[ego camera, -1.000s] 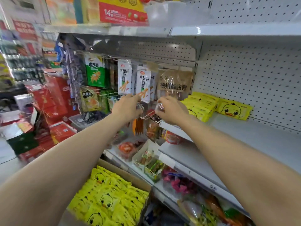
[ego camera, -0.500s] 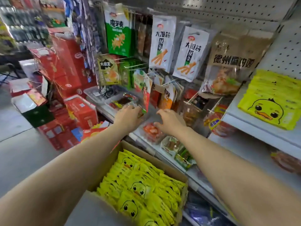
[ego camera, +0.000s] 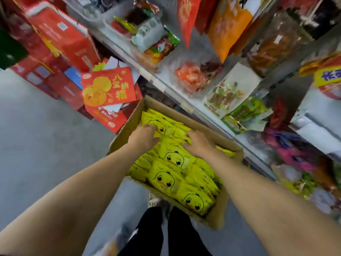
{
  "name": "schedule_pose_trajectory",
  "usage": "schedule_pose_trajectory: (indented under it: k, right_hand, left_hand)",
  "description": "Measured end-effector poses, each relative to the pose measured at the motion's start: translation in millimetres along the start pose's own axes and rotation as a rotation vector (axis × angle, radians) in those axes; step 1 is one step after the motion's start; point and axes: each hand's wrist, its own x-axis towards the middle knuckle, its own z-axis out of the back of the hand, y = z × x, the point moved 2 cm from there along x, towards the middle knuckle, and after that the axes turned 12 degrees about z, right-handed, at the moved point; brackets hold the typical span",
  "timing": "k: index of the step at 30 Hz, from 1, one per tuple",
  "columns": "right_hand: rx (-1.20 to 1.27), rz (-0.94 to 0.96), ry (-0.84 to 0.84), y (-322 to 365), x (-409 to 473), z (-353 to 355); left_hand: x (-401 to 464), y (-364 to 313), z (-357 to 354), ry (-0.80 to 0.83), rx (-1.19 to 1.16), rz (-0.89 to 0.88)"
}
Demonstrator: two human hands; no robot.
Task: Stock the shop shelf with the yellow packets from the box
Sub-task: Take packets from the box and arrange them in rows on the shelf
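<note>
Both hands in box (ego camera: 127,124): left hand (ego camera: 143,136), right hand (ego camera: 198,143) each grasping yellow packets (ego camera: 169,174).

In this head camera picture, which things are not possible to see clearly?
1. Fingertips of left hand and right hand: head view, buried among the yellow duck-printed packets, so grip unclear.
2. Brown cardboard box: its depth, hidden by packets.
3. White shop shelf: goods motion-blurred; the upper shelf is cut off by the frame edge.
</note>
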Motion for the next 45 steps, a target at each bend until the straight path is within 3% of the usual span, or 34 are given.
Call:
schedule_pose_trajectory:
  k: [8,17,22,25,29,37,41,45]
  right_hand:
    - [0.045,-0.072,0.085,-33.2,12.3,-82.7]
    - [-0.076,0.003,0.033,-19.2,26.1,-111.6]
    - [0.398,-0.124,-0.003,-36.7,31.2,-85.2]
    - [0.569,-0.172,-0.142,-60.2,20.2,-61.9]
    - [0.733,-0.261,-0.302,-87.9,-3.2,-49.8]
    - [0.908,-0.448,-0.405,-98.3,-39.0,-77.9]
    - [0.944,-0.474,-0.455,-94.9,-48.5,-85.3]
    - [0.964,-0.501,-0.466,-96.2,-63.7,-82.5]
  left_hand:
    - [10.3,15.8,-118.9,0.354,-0.138,-0.024]
    - [4.8,23.2,-129.9,0.147,-0.34,0.002]
    - [14.8,12.1,-103.4,-0.042,-0.478,-0.02]
    - [23.0,-5.4,-95.6,-0.049,-0.535,-0.053]
    - [32.1,-25.7,-100.3,0.077,-0.399,-0.045]
    - [32.2,-36.8,-121.2,0.095,0.056,-0.077]
    - [31.9,-47.4,-120.6,0.05,0.305,-0.142]
    - [23.7,-55.6,-114.1,-0.022,0.318,-0.125]
